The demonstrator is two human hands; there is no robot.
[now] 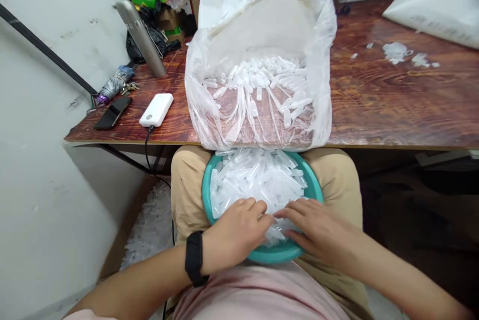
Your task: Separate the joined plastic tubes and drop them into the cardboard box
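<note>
A teal basin (276,256) rests between my thighs, heaped with small translucent plastic tubes (258,178). My left hand (239,230), with a black band at the wrist, is over the basin's near left part. Its fingers are curled down among the tubes, and what they hold, if anything, is hidden. My right hand (316,228) reaches in over the right rim. Its fingers and thumb are apart, with tubes near the fingertips. Above the basin, an open clear plastic bag (322,95) lies at the table edge with more of the same tubes inside.
On the wooden table (381,100) stand a silver flask (142,38), a white power bank (156,109) with a cable hanging down, and a black phone (113,112). Loose white pieces (395,53) and a white sack (441,8) lie right. More tubes (151,225) fill a box below left.
</note>
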